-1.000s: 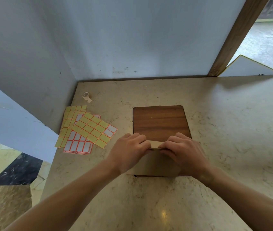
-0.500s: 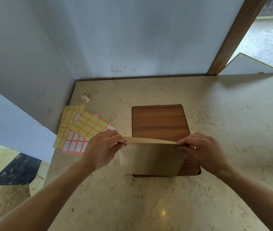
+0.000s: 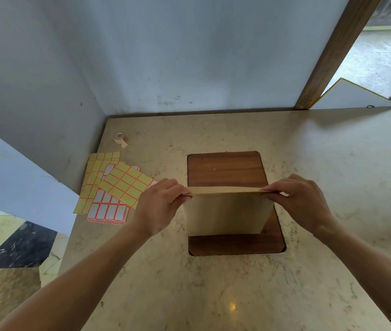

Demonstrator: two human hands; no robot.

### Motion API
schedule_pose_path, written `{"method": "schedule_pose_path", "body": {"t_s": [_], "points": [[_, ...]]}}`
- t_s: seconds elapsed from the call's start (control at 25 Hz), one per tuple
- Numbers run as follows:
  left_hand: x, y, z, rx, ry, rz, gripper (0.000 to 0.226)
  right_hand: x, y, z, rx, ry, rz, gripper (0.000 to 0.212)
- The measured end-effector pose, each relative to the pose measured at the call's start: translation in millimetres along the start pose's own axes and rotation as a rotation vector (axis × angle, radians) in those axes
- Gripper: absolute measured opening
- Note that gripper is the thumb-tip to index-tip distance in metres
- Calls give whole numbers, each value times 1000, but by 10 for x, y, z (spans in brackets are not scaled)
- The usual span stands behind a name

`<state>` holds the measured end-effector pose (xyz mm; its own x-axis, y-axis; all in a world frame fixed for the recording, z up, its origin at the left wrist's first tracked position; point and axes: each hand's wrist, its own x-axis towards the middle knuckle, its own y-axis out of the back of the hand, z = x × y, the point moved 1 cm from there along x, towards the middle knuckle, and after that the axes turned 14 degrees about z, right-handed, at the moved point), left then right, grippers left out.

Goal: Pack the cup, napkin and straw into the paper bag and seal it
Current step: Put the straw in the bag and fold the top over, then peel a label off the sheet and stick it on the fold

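A brown paper bag (image 3: 226, 212) stands upright on the wooden board (image 3: 225, 172) in the middle of the counter. Its top edge is folded flat and closed. My left hand (image 3: 159, 205) pinches the top left corner of the fold. My right hand (image 3: 301, 201) pinches the top right corner. The cup, napkin and straw are not visible; the bag hides whatever is inside.
Sheets of yellow and white sticker labels (image 3: 115, 187) lie on the counter left of the board. A small roll of tape (image 3: 120, 138) sits near the back left corner. Grey walls close the back and left; the marble counter (image 3: 332, 187) extends right.
My hands slid apart from the middle of the fold to its two corners, and the bag's top rose and stretched flat between them.
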<state>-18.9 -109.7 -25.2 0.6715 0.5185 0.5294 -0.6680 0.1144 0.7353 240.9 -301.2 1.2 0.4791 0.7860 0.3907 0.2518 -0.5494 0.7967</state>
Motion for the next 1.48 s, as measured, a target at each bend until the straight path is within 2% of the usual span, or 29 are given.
{"method": "schedule_pose_path", "body": {"t_s": [0.12, 0.24, 0.4, 0.56, 0.64, 0.72, 0.8, 0.84, 0.92, 1.04, 1.2, 1.32, 1.48], "points": [[16, -44, 7, -36, 84, -4, 6, 15, -6, 49, 22, -101, -54, 15], [14, -69, -15, -88, 128, -22, 9, 31, 10, 11, -20, -100, -117, 15], [26, -62, -29, -133, 95, -75, 17, 89, -20, -303, -106, 55, -145, 33], [-16, 42, -170, -136, 76, -76, 32, 158, -279, -781, -109, 195, -186, 36], [-102, 146, -392, -148, 139, -1, 31, 233, -449, -1034, -38, 199, -164, 35], [-197, 229, -655, -99, 236, 39, 26, 245, -660, -1327, 69, 234, -21, 27], [-296, 258, -943, 16, 344, -7, 19, 99, -970, -1693, 182, 312, 98, 21], [-343, 244, -1078, 62, 396, -44, 18, -40, -1158, -1870, 229, 355, 72, 20], [-443, 192, -1306, 115, 474, -120, 22, -311, -1564, -2094, 272, 389, -98, 21], [-532, 79, -1590, 170, 537, -202, 30, -333, -2184, -2051, 238, 151, -309, 29], [-517, -164, -1839, 247, 563, -303, 42, 18, -2800, -1834, 101, -300, -295, 41], [-523, -357, -1950, 280, 553, -350, 56, 174, -3110, -1758, -78, -386, -247, 45], [-609, -499, -2057, 324, 485, -372, 67, 315, -3371, -1705, -234, -410, -296, 51]]}}
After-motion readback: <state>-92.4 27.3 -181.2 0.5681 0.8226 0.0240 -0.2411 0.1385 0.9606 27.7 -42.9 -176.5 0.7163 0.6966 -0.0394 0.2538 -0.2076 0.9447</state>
